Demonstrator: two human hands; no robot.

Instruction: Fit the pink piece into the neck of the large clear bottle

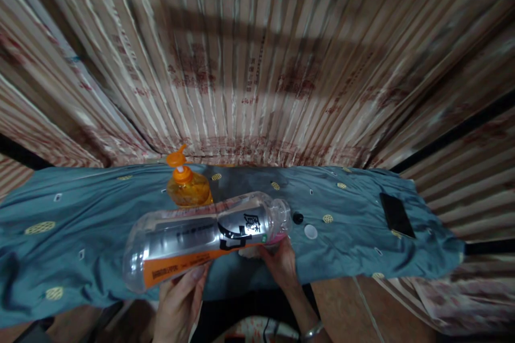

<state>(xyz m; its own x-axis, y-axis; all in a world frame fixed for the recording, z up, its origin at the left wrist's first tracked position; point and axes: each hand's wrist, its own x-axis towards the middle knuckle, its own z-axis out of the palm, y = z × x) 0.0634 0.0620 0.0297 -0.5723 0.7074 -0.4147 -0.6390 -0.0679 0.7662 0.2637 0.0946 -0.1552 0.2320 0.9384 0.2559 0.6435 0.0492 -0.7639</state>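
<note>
My left hand (pixel 181 297) is closed around a large clear plastic bottle (pixel 193 238) with a silver and orange label. The bottle lies almost on its side in the air, its open neck pointing right. Beneath the neck, my right hand (pixel 284 262) has its fingers closed on something mostly hidden by the bottle; a pink patch and a whitish edge show there. Just right of the bottle mouth, a small black cap (pixel 298 218) and a white round disc (pixel 310 231) rest on the cloth.
A blue-green cloth with pineapple prints (pixel 346 252) covers the table. An orange pump bottle (pixel 188 187) stands behind the large bottle. A black phone-like slab (pixel 397 215) lies at the right. Striped curtains (pixel 257 64) hang behind the table and at both sides.
</note>
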